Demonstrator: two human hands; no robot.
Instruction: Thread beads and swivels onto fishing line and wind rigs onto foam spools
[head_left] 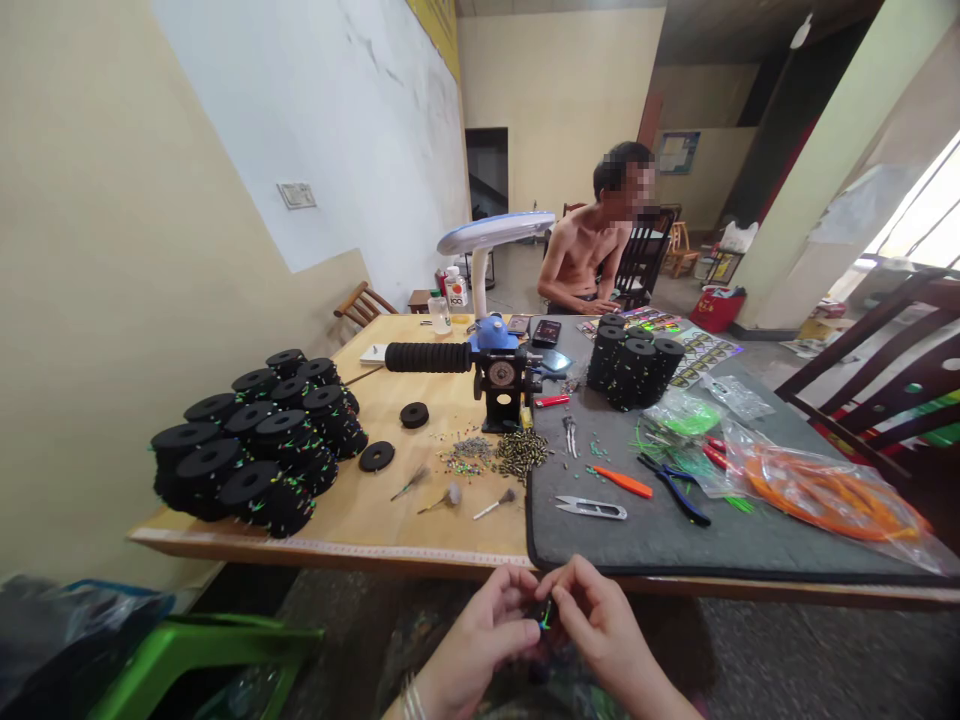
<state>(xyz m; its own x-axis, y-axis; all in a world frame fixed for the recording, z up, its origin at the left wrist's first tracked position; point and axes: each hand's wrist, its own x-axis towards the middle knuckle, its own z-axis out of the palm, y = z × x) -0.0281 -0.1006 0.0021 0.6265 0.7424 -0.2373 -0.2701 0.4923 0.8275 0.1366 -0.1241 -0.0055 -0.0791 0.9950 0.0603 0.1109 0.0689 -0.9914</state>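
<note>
My left hand and my right hand are held together below the table's front edge. Their fingertips pinch a small dark fishing-rig piece with a thin green and blue strand showing. Most of the piece is hidden by my fingers. Just ahead of my hands lie a grey work mat and a wooden table. Thread snips are the nearest tool on the mat, and neither hand touches them. A bracelet circles my left wrist.
Black foam spools are stacked at the table's left, with more on the mat. Bead piles, pliers and bagged orange cord lie about. A hand-crank winder stands mid-table. A seated person is beyond the table.
</note>
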